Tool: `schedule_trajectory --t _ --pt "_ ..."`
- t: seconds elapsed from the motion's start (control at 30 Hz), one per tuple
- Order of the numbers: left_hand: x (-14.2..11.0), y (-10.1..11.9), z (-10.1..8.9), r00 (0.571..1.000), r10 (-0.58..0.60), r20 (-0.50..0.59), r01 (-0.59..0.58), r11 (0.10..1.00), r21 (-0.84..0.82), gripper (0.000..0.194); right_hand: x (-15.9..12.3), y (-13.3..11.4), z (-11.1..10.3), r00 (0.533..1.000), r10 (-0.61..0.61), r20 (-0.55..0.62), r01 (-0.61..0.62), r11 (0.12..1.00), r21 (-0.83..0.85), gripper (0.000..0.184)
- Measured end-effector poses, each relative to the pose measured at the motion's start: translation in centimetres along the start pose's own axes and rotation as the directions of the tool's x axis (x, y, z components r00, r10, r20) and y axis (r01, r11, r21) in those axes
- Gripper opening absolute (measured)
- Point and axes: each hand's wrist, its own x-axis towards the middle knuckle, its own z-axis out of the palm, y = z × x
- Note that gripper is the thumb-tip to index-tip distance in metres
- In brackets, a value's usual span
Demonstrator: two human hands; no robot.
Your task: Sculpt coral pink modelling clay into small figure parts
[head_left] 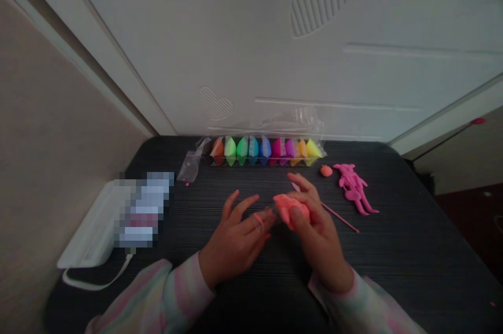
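Observation:
My right hand (320, 234) pinches a lump of coral-coloured modelling clay (288, 209) between thumb and fingers above the dark table. My left hand (238, 237) is just left of the lump, its fingers apart. A thin strip of the same coral clay (258, 217) lies across one of its fingers. Whether the left fingertips touch the lump, I cannot tell. Partly hidden behind my right hand, a thin pink modelling tool (341, 217) lies on the table. Beyond that hand rests a small coral clay ball (326, 170), beside a pink clay figure (352, 187) with long legs.
A clear bag strip of several coloured clay packs (253, 151) lies along the table's back edge, against a white panel (176, 35). Left of it is a small clear bag (189, 166). A blurred-out device with a white cable (98, 287) and a white case (92, 229) are at left.

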Motion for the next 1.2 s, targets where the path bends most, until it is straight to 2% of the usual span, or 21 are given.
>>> schedule_trajectory --t 0.07,0.13,0.2,0.27,0.33,0.4,0.47,0.53,0.57,0.63,0.7,0.77,0.8,0.87,0.93,0.97,1.0,1.07,1.13,1.17,1.2 --pt "-0.2 0.1 0.3 1.000 -0.020 0.013 0.021 0.999 -0.042 0.021 -0.3 -0.1 0.3 0.988 -0.123 0.095 0.144 0.955 -0.260 0.017" --pt "-0.4 0.3 0.5 0.999 -0.035 0.019 0.036 0.997 -0.075 0.018 -0.6 -0.1 0.9 0.966 -0.182 0.183 0.242 0.884 -0.400 0.020" --pt "-0.6 0.3 0.5 0.999 -0.044 0.030 0.046 0.995 -0.086 0.017 -0.8 0.1 1.5 0.953 -0.193 0.232 0.280 0.854 -0.439 0.022" --pt "-0.6 0.2 0.3 0.998 -0.033 0.047 0.037 0.996 -0.078 0.016 -0.8 0.3 1.9 0.961 -0.145 0.236 0.233 0.886 -0.401 0.021" --pt "-0.6 0.0 0.1 0.998 -0.012 0.056 0.016 0.998 -0.060 0.015 -0.6 0.5 2.0 0.974 -0.015 0.225 0.073 0.965 -0.251 0.018" --pt "-0.5 -0.2 -0.1 0.999 -0.005 0.054 0.008 0.999 -0.044 0.018 -0.1 0.7 1.8 0.963 0.173 0.208 -0.186 0.982 0.042 0.019" --pt "-0.4 -0.5 -0.1 0.999 -0.009 0.045 0.011 0.999 -0.037 0.025 0.4 1.0 1.4 0.924 0.338 0.177 -0.381 0.843 0.379 0.027" --pt "-0.3 -0.7 0.0 0.999 -0.006 0.054 0.007 0.999 -0.035 0.029 0.8 1.1 0.9 0.894 0.434 0.112 -0.413 0.701 0.581 0.031" --pt "-0.3 -0.8 0.1 0.998 -0.003 0.063 0.005 0.999 -0.033 0.030 0.9 1.2 0.7 0.894 0.442 0.071 -0.393 0.699 0.597 0.031" --pt "-0.2 -0.8 0.2 0.997 0.002 0.080 0.000 1.000 -0.027 0.031 0.8 1.1 0.4 0.937 0.348 0.017 -0.321 0.843 0.431 0.027" --pt "-0.2 -0.6 0.2 0.997 0.006 0.079 -0.005 1.000 -0.019 0.028 0.4 0.9 0.4 0.990 0.139 0.015 -0.140 0.988 0.072 0.020" --pt "-0.3 -0.4 0.3 0.997 -0.002 0.073 0.003 1.000 -0.012 0.020 -0.2 0.7 0.8 0.995 -0.061 0.077 0.079 0.964 -0.253 0.015" --pt "-0.4 -0.3 0.3 0.997 -0.011 0.073 0.012 1.000 -0.007 0.016 -0.4 0.6 1.0 0.988 -0.119 0.103 0.147 0.928 -0.343 0.016" --pt "-0.5 -0.2 0.3 0.997 -0.021 0.073 0.022 1.000 -0.003 0.013 -0.7 0.6 1.4 0.983 -0.133 0.128 0.173 0.907 -0.383 0.018" --pt "-0.6 -0.3 0.3 0.999 -0.014 0.052 0.015 1.000 -0.011 0.017 -0.6 0.8 1.7 0.990 -0.032 0.141 0.065 0.969 -0.240 0.016" --pt "-0.7 -0.3 0.2 0.999 -0.008 0.039 0.009 1.000 -0.017 0.021 -0.4 0.8 1.7 0.988 0.051 0.144 -0.037 0.995 -0.096 0.017" --pt "-0.6 -0.4 0.2 0.999 -0.006 0.032 0.007 1.000 -0.023 0.025 -0.1 0.9 1.7 0.979 0.147 0.143 -0.160 0.984 0.081 0.019" --pt "-0.6 -0.5 0.1 0.999 -0.005 0.040 0.006 1.000 -0.030 0.033 0.6 1.0 1.4 0.930 0.342 0.137 -0.367 0.825 0.429 0.027" --pt "-0.5 -0.5 0.1 0.998 0.002 0.061 0.000 1.000 -0.029 0.038 1.3 1.1 1.0 0.881 0.465 0.091 -0.413 0.659 0.629 0.031" --pt "-0.5 -0.6 0.1 0.998 0.006 0.070 -0.004 1.000 -0.028 0.038 1.5 1.1 0.8 0.878 0.477 0.051 -0.390 0.648 0.654 0.032" --pt "-0.5 -0.5 0.1 0.997 0.009 0.076 -0.007 1.000 -0.028 0.039 1.5 1.1 0.5 0.896 0.443 0.001 -0.347 0.700 0.624 0.033"
